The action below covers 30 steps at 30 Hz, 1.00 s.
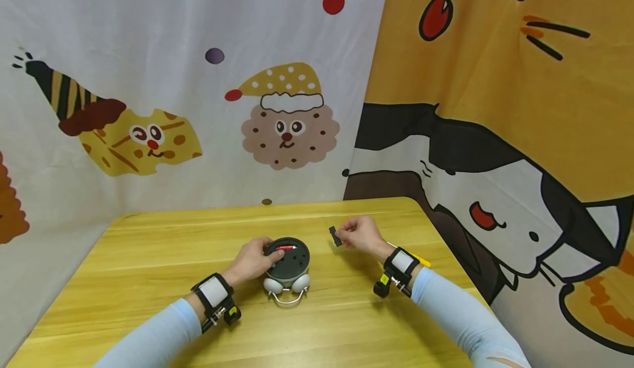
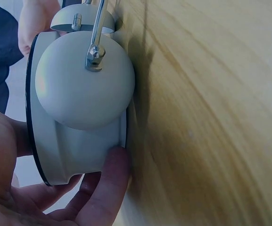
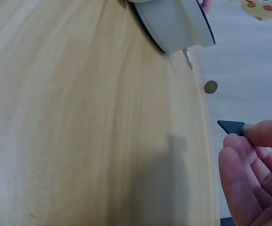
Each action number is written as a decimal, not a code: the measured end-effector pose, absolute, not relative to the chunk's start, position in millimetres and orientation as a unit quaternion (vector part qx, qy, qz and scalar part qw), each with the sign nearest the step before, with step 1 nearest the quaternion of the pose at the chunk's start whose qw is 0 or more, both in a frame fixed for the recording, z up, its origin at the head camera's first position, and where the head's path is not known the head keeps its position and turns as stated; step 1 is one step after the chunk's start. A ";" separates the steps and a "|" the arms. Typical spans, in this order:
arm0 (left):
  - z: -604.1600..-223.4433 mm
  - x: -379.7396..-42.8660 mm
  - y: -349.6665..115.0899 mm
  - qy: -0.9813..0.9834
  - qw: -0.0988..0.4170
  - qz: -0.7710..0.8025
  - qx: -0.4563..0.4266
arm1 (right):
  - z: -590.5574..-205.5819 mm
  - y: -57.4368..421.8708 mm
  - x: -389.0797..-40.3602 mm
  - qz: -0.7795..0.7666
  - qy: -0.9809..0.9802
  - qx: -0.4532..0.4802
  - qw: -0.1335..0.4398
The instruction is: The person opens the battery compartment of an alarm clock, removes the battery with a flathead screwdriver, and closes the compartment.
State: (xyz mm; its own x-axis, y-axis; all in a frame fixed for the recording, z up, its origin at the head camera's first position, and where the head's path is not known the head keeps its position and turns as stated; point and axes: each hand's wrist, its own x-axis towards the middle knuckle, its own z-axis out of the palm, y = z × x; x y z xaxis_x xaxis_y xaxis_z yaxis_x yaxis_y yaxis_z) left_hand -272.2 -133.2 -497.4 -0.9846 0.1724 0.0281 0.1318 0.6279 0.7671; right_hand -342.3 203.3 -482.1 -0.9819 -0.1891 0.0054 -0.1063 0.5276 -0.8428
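Note:
A white twin-bell alarm clock [image 1: 288, 266] lies on its face on the table, its dark back [image 1: 292, 267] turned up and its bells and handle toward me. Inside the back's open slot shows a red battery [image 1: 285, 247]. My left hand [image 1: 255, 258] grips the clock's left side, thumb over the back; the left wrist view shows fingers curled around the rim below a bell [image 2: 85, 80]. To the right, my right hand [image 1: 364, 234] pinches a small black battery cover [image 1: 335, 236] between thumb and fingers, raised above the table and apart from the clock.
A yellow-handled tool [image 1: 422, 260] lies on the wooden table [image 1: 163, 258], partly hidden behind my right wrist. The table's far edge meets a cartoon-printed curtain [image 1: 198, 192], which also runs along the right side.

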 end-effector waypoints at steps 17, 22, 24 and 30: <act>-491.9 -269.7 -127.7 0.902 0.039 0.426 0.064 | -494.8 227.7 -342.1 -0.407 0.901 -0.141 0.056; -493.2 -269.8 -128.0 0.902 0.036 0.426 0.069 | -494.0 234.0 -340.9 -0.381 0.909 -0.153 0.071; -493.9 -270.5 -128.4 0.902 0.036 0.425 0.066 | -493.2 236.4 -341.0 -0.371 0.911 -0.165 0.075; -493.2 -270.2 -129.1 0.905 0.041 0.420 0.058 | -488.1 244.7 -342.8 -0.341 0.915 -0.199 0.088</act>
State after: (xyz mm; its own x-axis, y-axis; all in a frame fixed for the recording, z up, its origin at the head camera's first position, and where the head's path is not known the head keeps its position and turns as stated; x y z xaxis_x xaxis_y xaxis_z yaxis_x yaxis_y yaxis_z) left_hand -270.2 -129.1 -493.2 -0.9899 0.1397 -0.0252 0.0708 0.6400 0.7651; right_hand -342.8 244.7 -488.1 -0.9052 -0.4243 -0.0255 -0.3043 0.6887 -0.6581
